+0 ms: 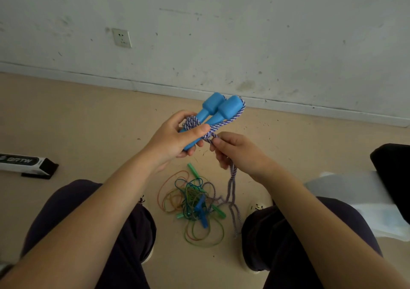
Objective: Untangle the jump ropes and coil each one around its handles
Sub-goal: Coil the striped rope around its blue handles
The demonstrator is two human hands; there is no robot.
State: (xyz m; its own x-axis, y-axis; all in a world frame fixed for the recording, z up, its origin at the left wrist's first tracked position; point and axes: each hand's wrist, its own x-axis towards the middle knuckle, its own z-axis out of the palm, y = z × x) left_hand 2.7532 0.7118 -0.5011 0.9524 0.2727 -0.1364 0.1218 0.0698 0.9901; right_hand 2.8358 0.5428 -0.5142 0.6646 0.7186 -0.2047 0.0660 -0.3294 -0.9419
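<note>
Jump ropes are the matter here, and one of them, a braided rope [224, 123] in purple and white, is in the air between the person's knees. Its two blue handles [216, 108] lie side by side in the left hand [177, 137], whose fingers are curled round the lower part of them, with the thumb pressing on a few turns of rope already wound there. The right hand [235, 153] pinches the same rope just beside the handles, thumb and forefinger pressed together on it. From this hand the rest of the rope hangs down to the floor [88, 122].

Down there its end lies near a tangled pile [195, 204] of thin ropes, orange, green and blue, with small green and blue handles in it. Whether the braided rope is caught in this pile cannot be told.

The risk is this: if it is caught, a pull for the next turn may lift the pile and tighten its knots. Also, if the thumb lets go, the wound turns may slip and open, because the handles look smooth.
</note>
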